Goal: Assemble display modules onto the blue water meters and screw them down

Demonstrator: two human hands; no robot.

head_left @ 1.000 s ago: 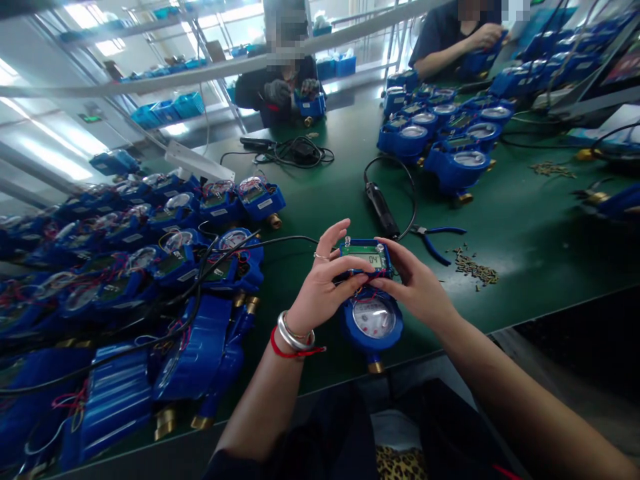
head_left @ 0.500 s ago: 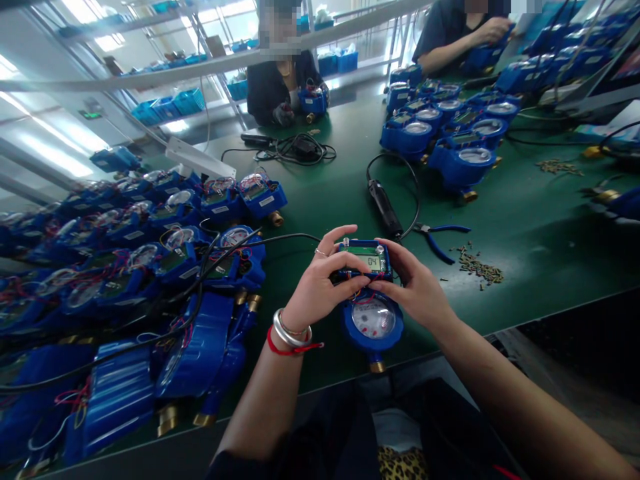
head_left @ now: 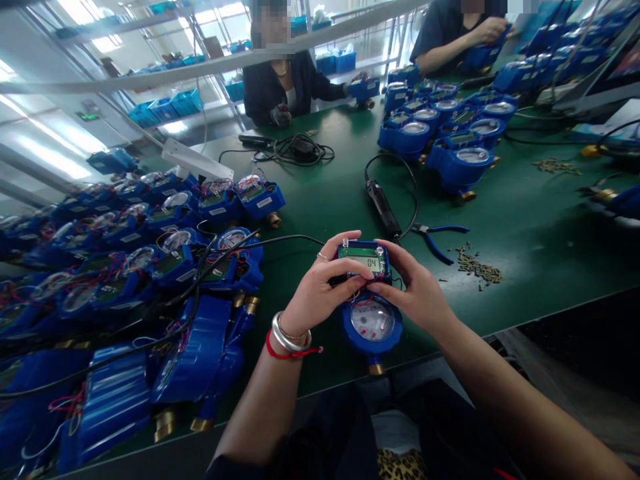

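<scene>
A blue water meter with a round clear dial and a brass fitting stands at the table's front edge. Its upper box holds a green circuit board with a small display reading what looks like 04. Around the left side of that box is my left hand, its fingers and thumb at the display's lower edge. Gripping the right side is my right hand, thumb by the thin wires between box and dial. The thumbs partly hide these wires. Both hands are closed on the meter.
Rows of blue meters with loose wires fill the left. Beyond my hands lie a black electric screwdriver, blue-handled pliers and a pile of screws. More meters stand back right. Two co-workers sit across the green table.
My left forefinger has come down toward the lower edge of the display. Across the table, a co-worker has moved a meter to the right with an outstretched arm.
</scene>
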